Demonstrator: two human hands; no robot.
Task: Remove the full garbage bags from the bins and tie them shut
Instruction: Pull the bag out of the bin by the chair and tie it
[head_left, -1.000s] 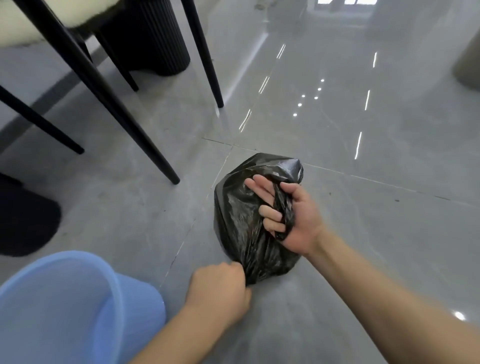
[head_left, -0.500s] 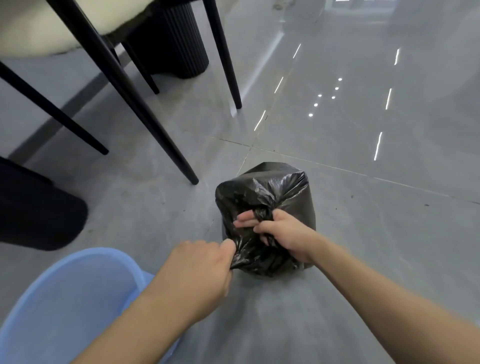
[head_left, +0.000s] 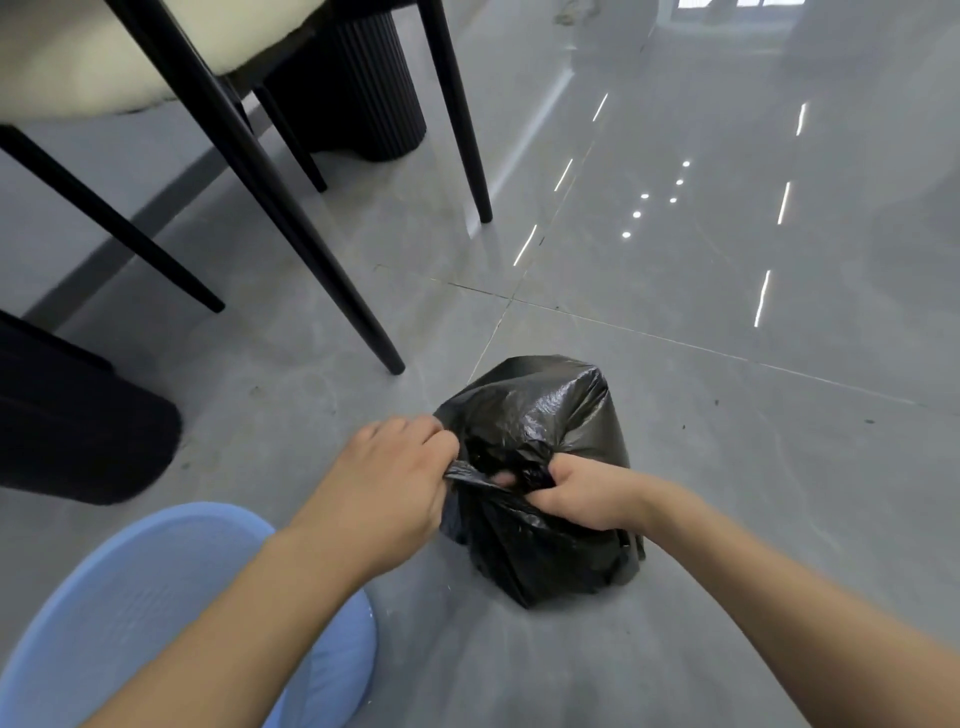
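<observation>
A full black garbage bag (head_left: 550, 415) sits on the grey tiled floor in the middle of the head view. My left hand (head_left: 389, 483) grips a stretched flap of the bag's plastic on its left side. My right hand (head_left: 587, 493) grips the bunched plastic on the bag's near right side, fingers curled into it. A taut strip of plastic runs between the two hands. A light blue bin (head_left: 171, 613) stands at the bottom left, partly under my left forearm.
Black chair legs (head_left: 291, 228) slant across the upper left, under a cream seat cushion (head_left: 104, 62). A black ribbed round base (head_left: 358, 98) stands behind them. A dark object (head_left: 78, 426) lies at the left edge. Glossy floor stretches to the right.
My left hand has risen from the floor beside the bag to its upper left and pulled a flap outward. My right hand turned over and slid down to the bag's near side.
</observation>
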